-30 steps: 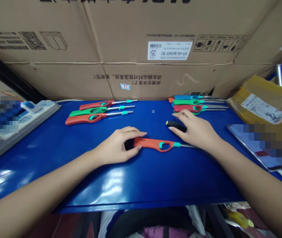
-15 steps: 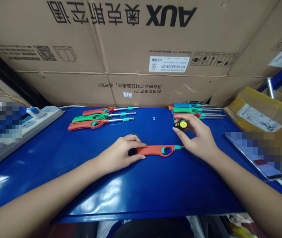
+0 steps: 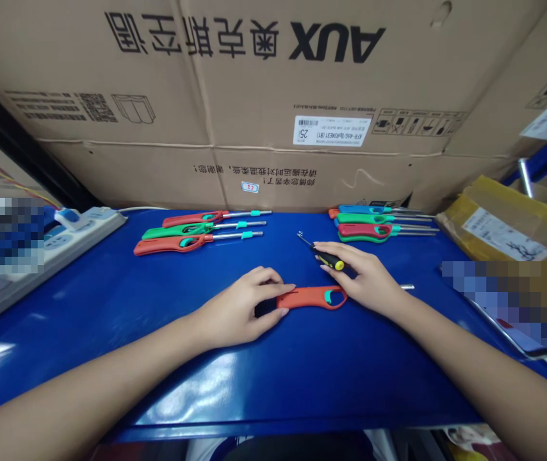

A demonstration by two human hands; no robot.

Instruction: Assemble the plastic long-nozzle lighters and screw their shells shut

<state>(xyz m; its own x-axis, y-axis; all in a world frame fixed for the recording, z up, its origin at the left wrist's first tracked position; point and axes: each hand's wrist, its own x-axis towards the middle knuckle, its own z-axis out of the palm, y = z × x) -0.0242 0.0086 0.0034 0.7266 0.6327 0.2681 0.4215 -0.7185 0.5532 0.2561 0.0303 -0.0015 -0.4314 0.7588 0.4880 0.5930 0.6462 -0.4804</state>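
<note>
An orange lighter (image 3: 309, 297) with a long metal tube and a turquoise trigger lies flat on the blue table (image 3: 273, 378). My left hand (image 3: 244, 304) grips its butt end between thumb and fingers. In my right hand (image 3: 367, 275) is a small screwdriver (image 3: 330, 260) with a black and yellow handle. It is tilted, its thin shaft pointing to the far left. Its tip is at some tiny pale pieces (image 3: 300, 234), too small to name. My right hand hides part of the lighter's tube.
At the back left lie several lighters (image 3: 172, 243), orange and green; at the back right is another group (image 3: 362, 229). A power strip (image 3: 91, 224) stands left. On the right are a yellow-taped parcel (image 3: 489, 218) and a phone (image 3: 504, 330). A large carton (image 3: 254, 121) stands behind.
My right hand has moved left and slightly nearer. The screwdriver, seen nearly end-on before, now lies tilted with its shaft showing. My left hand keeps hold of the lighter.
</note>
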